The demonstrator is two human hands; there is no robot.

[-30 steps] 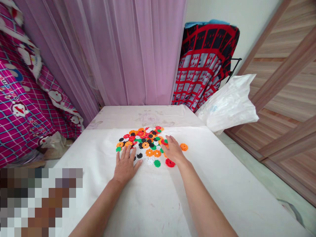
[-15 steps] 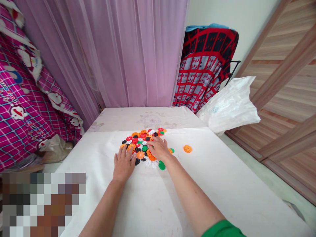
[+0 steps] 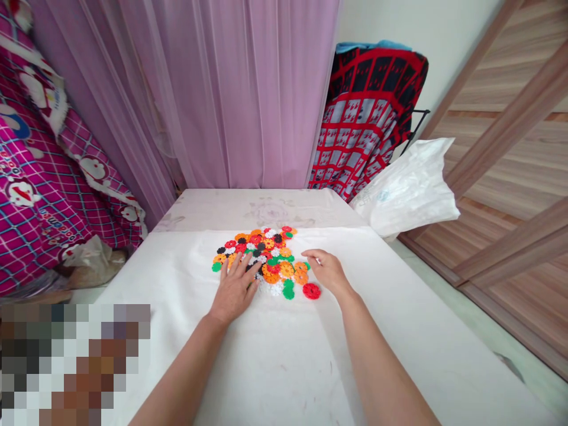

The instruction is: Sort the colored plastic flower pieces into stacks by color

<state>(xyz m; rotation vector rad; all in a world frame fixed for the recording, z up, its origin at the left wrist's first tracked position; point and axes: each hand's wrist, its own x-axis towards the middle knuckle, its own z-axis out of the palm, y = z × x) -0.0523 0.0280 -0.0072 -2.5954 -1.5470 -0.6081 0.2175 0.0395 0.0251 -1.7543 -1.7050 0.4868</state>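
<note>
A heap of flower-shaped plastic discs (image 3: 268, 243) in red, orange, green, white and black lies spread on the white-covered table (image 3: 275, 361). My left hand (image 3: 235, 287) rests palm down on the heap's near left edge, its fingers spread over several discs. Just right of the heap is my right hand (image 3: 327, 271), turned on its side with the fingers loosely curved toward the discs. No piece shows in it, though its palm is hidden. A red disc (image 3: 311, 291) lies close below its fingers, beside green discs (image 3: 288, 289).
A white plastic bag (image 3: 408, 195) stands by the table's far right corner. Behind are a purple curtain (image 3: 248, 94) and a red-patterned cloth (image 3: 359, 118). Pink checked bedding (image 3: 57, 183) hangs at the left, and wooden doors (image 3: 510, 136) line the right.
My right hand has moved from on top of the heap to its right side. The lone orange disc no longer shows apart on the right. My left hand has slid slightly right, and discs have shifted.
</note>
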